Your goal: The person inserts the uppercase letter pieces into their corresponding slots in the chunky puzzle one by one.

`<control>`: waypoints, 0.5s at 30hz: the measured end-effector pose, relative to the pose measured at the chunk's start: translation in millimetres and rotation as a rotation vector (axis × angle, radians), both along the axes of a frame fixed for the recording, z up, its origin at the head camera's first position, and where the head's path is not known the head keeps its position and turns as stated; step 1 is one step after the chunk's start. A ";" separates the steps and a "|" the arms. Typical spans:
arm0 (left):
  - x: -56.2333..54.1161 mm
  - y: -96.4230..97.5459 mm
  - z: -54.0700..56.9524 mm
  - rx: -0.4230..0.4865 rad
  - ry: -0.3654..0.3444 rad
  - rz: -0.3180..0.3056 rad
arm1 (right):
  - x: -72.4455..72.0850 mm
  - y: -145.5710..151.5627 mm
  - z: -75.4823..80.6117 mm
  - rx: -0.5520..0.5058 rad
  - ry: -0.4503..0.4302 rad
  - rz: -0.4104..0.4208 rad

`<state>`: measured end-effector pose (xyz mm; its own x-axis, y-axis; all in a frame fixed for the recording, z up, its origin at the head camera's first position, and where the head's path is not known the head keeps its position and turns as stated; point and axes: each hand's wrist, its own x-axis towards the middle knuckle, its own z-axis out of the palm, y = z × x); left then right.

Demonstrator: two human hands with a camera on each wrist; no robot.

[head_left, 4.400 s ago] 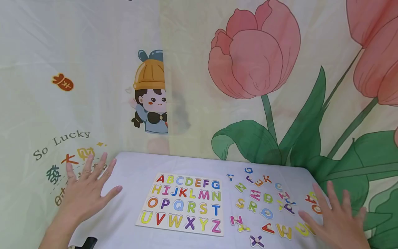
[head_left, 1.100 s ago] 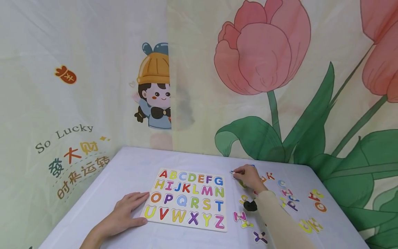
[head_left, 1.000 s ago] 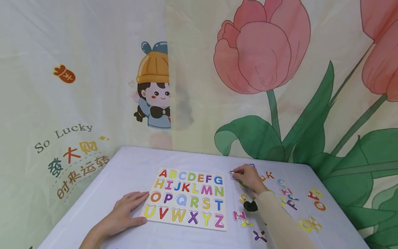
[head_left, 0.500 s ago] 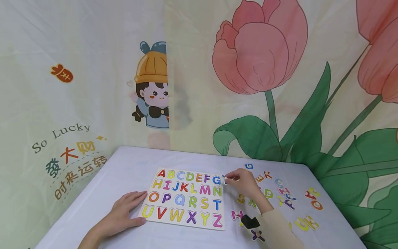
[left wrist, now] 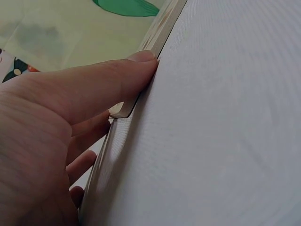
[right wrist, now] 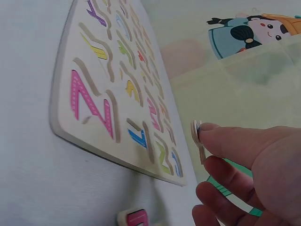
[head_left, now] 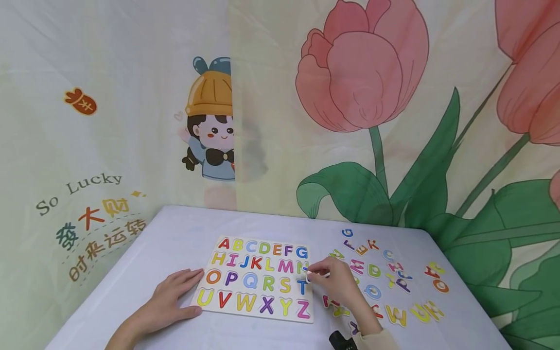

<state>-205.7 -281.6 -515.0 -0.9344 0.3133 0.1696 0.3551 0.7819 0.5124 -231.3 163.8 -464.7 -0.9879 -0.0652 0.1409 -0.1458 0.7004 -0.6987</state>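
A pale alphabet board point(head_left: 238, 290) lies on the table, its coloured letters set in shallow recesses. My left hand point(head_left: 171, 297) rests at its left edge, fingers extended; in the left wrist view the thumb point(left wrist: 113, 82) touches the board's side. Between thumb and forefinger, my right hand point(head_left: 334, 280) pinches the letter T piece point(right wrist: 198, 139), seen nearly edge-on in the right wrist view. In the head view that piece overlaps the board's right edge, between the printed N and the blue T recess point(head_left: 302, 287). The other right fingers are loosely bent.
Several loose letter pieces with knobs lie right of the board, among them a W point(head_left: 395, 315), a Q point(head_left: 373, 291) and a G point(head_left: 347, 233). Some sit under or behind the right forearm. A printed curtain point(head_left: 271, 146) hangs behind the white table point(head_left: 175, 233).
The right hand went from above the table to the T piece, picked it up and carried it left and nearer to the board's right edge. The left hand came down to the board's left side.
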 end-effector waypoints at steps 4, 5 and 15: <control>-1.0 -0.5 -0.4 -0.001 0.012 -0.005 | 5.7 -4.4 -9.6 0.003 0.000 -0.024; -1.2 -0.6 -0.6 0.000 0.013 -0.005 | 6.8 -5.5 -11.6 0.000 -0.003 -0.028; -2.0 -1.1 -2.1 -0.022 0.003 0.002 | 13.4 -16.5 -22.5 0.031 0.020 -0.027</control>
